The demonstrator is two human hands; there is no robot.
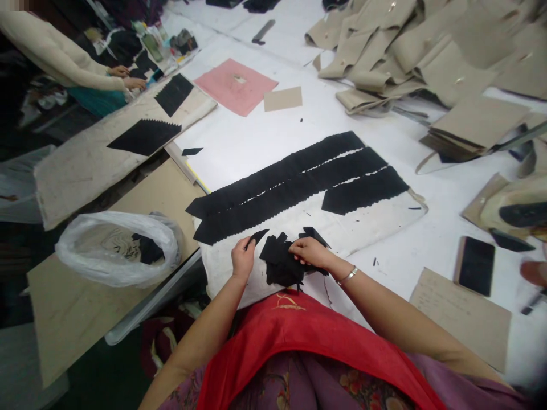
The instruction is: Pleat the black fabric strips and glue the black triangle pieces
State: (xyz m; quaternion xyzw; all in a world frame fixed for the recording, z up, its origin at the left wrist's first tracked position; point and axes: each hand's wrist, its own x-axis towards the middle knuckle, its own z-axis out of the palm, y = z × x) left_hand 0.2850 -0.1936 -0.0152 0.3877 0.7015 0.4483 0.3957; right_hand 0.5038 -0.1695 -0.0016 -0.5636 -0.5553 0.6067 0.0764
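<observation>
**Mostly matt, some shine**

The black scraps [280,263] and black strips [282,200] before me look matt and cloth-like. My red apron [307,327] is smooth cloth with a faint sheen, my bracelet [348,275] shiny metal. Off the surface's [256,134] left edge, the bag [88,269] is crinkled plastic; toward its right, the phone [477,265] looks smooth.

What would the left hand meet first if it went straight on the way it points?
Probably the middle black strip, laid out just ahead; the black piece in the left hand would lead. The hand's height is unclear, so it might pass above instead.
</observation>
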